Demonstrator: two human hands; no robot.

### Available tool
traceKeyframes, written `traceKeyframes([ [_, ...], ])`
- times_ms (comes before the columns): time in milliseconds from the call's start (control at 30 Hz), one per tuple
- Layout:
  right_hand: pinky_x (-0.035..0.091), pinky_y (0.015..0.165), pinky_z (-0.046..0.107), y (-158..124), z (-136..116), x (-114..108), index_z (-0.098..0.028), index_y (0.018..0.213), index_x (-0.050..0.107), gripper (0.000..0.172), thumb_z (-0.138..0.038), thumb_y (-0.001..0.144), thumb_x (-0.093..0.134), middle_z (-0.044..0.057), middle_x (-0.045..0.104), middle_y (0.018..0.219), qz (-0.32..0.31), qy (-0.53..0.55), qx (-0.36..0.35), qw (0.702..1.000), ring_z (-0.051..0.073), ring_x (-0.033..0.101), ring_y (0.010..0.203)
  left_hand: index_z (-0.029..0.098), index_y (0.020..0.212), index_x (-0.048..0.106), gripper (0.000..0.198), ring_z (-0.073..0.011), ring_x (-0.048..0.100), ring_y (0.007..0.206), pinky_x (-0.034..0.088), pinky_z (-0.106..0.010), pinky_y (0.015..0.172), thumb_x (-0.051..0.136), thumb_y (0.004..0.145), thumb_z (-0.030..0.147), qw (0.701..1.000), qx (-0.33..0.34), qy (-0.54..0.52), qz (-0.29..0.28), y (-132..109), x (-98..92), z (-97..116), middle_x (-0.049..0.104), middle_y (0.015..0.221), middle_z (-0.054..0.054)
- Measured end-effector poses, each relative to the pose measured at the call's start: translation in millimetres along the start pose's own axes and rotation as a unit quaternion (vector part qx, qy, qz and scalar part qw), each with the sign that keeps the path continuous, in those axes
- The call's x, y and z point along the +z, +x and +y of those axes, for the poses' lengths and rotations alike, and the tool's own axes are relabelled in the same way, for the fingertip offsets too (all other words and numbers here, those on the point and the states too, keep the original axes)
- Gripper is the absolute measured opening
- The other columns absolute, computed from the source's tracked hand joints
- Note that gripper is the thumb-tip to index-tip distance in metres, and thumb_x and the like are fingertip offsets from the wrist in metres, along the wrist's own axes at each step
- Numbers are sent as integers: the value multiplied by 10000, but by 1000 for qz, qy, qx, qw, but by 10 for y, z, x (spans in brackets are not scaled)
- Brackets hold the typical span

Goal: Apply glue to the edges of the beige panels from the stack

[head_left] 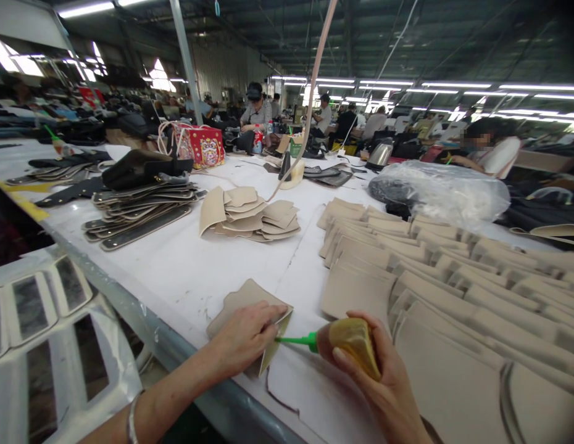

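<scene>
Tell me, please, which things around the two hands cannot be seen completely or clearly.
All in the head view:
Beige piece, middle: hidden under the left hand.
Green nozzle, tip: too small to tell if liquid comes out.
Bottle, part of its side: covered by the right hand.
Right forearm: cut off by the bottom edge.
Rows of beige pieces: cut off by the right edge.

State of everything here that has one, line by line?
Bare left hand: laid over the thin beige angular piece
Amber plastic squeeze bottle: tipped sideways, green nozzle at the piece's edge
Bare right hand: closed around the bottle
Flat beige panels: in overlapping rows
Small beige pile: loosely stacked
Black pale-edged strips: stacked
Clear plastic wrapping: crumpled
Silver metal kettle: upright
Red patterned bag: upright
</scene>
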State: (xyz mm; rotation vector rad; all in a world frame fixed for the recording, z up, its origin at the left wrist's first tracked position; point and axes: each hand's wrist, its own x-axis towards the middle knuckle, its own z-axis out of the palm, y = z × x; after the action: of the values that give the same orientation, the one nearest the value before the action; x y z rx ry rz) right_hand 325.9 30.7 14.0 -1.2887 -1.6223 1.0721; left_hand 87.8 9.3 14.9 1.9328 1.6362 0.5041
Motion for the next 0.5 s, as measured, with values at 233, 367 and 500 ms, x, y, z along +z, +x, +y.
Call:
traceKeyframes([
  [233, 411, 780, 287, -107, -102, 50, -266, 1165, 481, 561, -555, 735, 696, -7, 587, 995, 28, 22, 35, 999, 213, 562, 863, 214, 1278, 559, 427, -188, 587, 1039, 436, -305, 945, 352, 905, 212, 1000, 5, -10, 11, -14, 17, -7, 649, 1117, -46],
  [367, 415, 780, 287, -151, -115, 52, -262, 1156, 488, 556, -547, 725, 693, -6, 588, 990, 1, 42, 48, 998, 221, 565, 863, 215, 1278, 559, 422, -188, 589, 1029, 450, -307, 925, 353, 910, 222, 1000, -4, -12, 16, -23, 19, 2, 648, 1106, -48],
  [500, 424, 766, 282, -207, -132, 56, -264, 1164, 481, 569, -553, 720, 691, -12, 599, 945, -4, 59, 65, 996, 222, 577, 836, 224, 1284, 554, 421, -190, 585, 1043, 444, -315, 944, 354, 913, 231, 1000, -7, -13, 22, -32, 24, 1, 646, 1126, -47],
])
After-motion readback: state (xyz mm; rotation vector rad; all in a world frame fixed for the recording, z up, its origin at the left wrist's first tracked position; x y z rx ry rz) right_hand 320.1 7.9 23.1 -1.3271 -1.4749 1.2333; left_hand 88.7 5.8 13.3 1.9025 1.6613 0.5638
